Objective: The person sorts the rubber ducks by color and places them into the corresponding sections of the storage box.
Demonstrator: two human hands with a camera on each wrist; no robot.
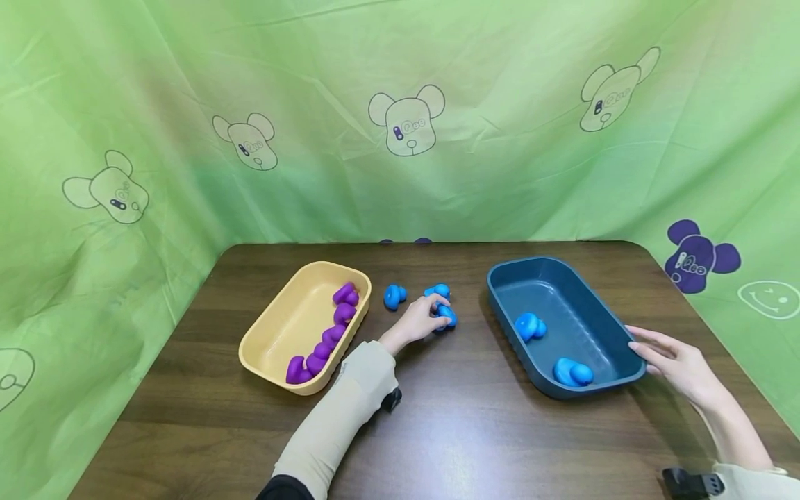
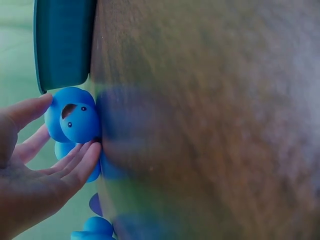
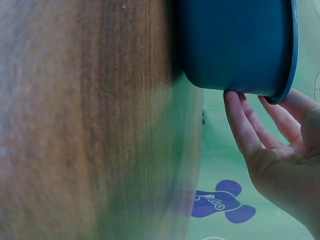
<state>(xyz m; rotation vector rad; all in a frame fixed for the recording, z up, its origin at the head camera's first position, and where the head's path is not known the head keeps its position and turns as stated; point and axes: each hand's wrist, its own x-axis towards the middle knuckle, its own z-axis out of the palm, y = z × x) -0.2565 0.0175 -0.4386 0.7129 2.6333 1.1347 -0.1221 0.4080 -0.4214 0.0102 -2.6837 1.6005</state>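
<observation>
My left hand (image 1: 417,320) reaches the middle of the table and grips a blue rubber duck (image 1: 446,317). In the left wrist view the thumb lies on one side of this duck (image 2: 80,119), with fingers on the other. Right behind it sits a second blue duck (image 1: 442,289), and a third blue duck (image 1: 394,296) stands a little to the left. At the right, my right hand (image 1: 678,361) holds the end of a dark blue bin (image 1: 565,267), thumb at its rim and fingertips against its outer wall. Two blue ducks (image 1: 530,326) lie in that bin.
A yellow bin (image 1: 275,326) stands on the left, with several purple toys (image 1: 334,336) lined along its right side. Both bins rest on a brown wooden table (image 1: 437,430). Behind it hangs a green printed cloth (image 1: 325,187).
</observation>
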